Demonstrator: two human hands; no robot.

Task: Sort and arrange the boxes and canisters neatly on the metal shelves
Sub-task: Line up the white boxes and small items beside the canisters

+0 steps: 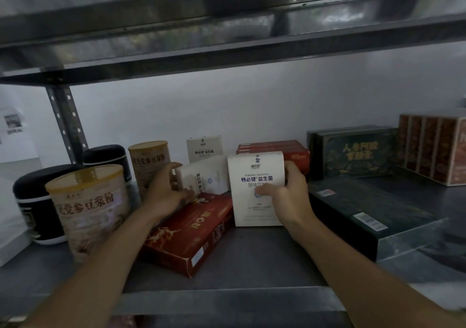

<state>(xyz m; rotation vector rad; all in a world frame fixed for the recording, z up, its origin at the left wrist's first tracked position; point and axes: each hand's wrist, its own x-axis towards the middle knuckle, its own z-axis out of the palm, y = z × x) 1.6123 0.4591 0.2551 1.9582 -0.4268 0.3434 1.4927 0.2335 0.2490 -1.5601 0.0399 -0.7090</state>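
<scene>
On the shelf (239, 257) the right hand (287, 196) grips a white box (254, 171), thumb on its front and fingers curled round its right edge; this box stands upright, just beside a flat red box (191, 229). The left hand (164, 194) holds a second white box (209, 176), which lies tilted on its side over the far end of the red box. Beige canisters (88, 209) and black canisters (32, 201) stand at the left, green boxes (353, 151) at the right.
</scene>
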